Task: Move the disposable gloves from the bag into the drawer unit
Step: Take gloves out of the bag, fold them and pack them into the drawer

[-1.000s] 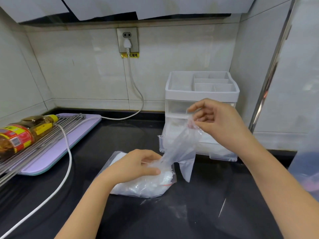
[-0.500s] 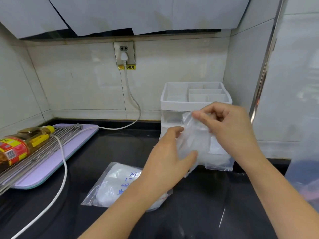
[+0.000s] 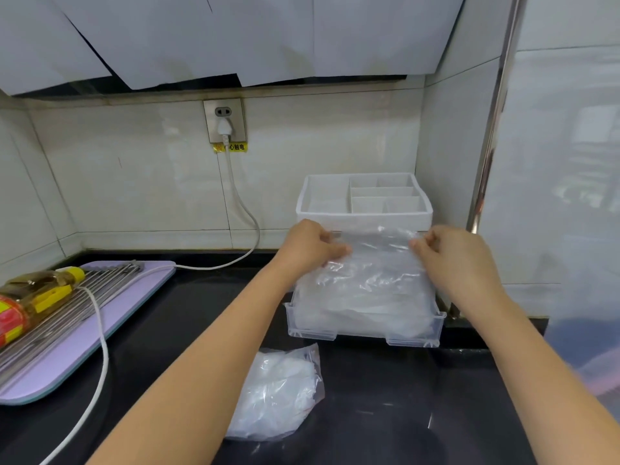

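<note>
A clear disposable glove (image 3: 375, 260) is stretched flat between my two hands, just above the pulled-out drawer (image 3: 364, 327) of the white drawer unit (image 3: 364, 214). My left hand (image 3: 310, 245) pinches the glove's left edge, while its right edge is pinched by my right hand (image 3: 451, 253). The drawer holds a pile of clear gloves. The clear plastic bag (image 3: 278, 394) with more gloves lies on the black counter in front of the drawer, partly hidden by my left forearm.
A purple board (image 3: 84, 330) with a metal rack and an oil bottle (image 3: 30, 297) lies at the left. A white cable (image 3: 100, 357) runs from the wall socket (image 3: 224, 120) across the counter. A tiled wall stands right of the unit.
My left hand left the bag, rose and took the glove's left edge. Both hands spread the glove flat and carried it over the open drawer. The view has come closer.
</note>
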